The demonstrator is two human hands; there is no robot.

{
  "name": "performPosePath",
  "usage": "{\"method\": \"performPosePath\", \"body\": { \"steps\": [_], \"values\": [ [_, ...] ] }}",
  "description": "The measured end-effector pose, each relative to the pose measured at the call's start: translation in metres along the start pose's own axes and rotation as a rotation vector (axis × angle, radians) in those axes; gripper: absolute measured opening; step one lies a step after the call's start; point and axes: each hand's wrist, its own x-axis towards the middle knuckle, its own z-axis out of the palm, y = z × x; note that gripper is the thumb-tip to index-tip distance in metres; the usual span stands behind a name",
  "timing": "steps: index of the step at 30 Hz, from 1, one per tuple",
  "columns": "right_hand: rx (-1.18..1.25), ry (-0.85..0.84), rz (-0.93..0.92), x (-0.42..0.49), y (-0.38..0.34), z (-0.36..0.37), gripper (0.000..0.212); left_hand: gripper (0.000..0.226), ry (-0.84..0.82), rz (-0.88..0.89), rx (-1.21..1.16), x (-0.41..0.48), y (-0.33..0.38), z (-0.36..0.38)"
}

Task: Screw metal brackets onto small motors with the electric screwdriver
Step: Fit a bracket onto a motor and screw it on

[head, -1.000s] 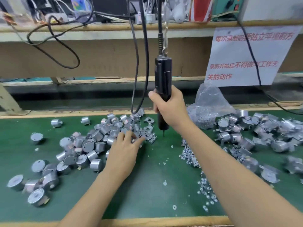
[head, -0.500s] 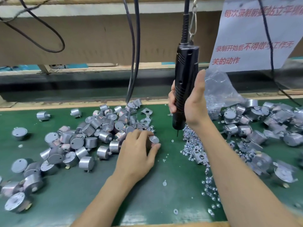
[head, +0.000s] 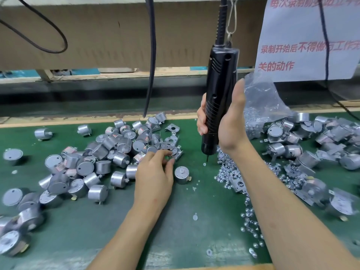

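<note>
Right hand [head: 228,121]: my fingers are wrapping round the lower grip of the black plastic electric screwdriver [head: 220,90], with the thumb lying straight up its side. The tool is hanging upright from a metal clip [head: 231,20], and its bit is pointing down just above the green bench mat [head: 175,221].

Left hand [head: 155,172]: my index fingertip and thumb are curling onto a small silver metal bracket [head: 176,152] at the near edge of the bracket cluster. I cannot tell whether they are actually pinching it.

One silver cylindrical motor [head: 181,174] is standing alone just right of my left thumb. A heap of loose silver motors [head: 109,152] is lying left of my left knuckles. Small shiny screws [head: 228,172] are lying scattered under my right wrist. Bracketed silver motors [head: 311,145] are piling up to the right of that wrist.
</note>
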Motion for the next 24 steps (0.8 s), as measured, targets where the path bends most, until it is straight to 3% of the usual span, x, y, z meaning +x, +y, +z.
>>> {"method": "performPosePath", "body": {
  "steps": [12, 24],
  "values": [
    [-0.018, -0.004, 0.006, -0.0025, 0.0059, 0.0038, 0.086, 0.007, -0.062, -0.021, 0.056, 0.0059, 0.0006, 0.0032],
    [-0.035, 0.057, -0.026, -0.0037, 0.0084, 0.0077, 0.088, 0.015, 0.109, 0.029, -0.191, 0.0053, -0.0014, -0.0043]
  ]
}}
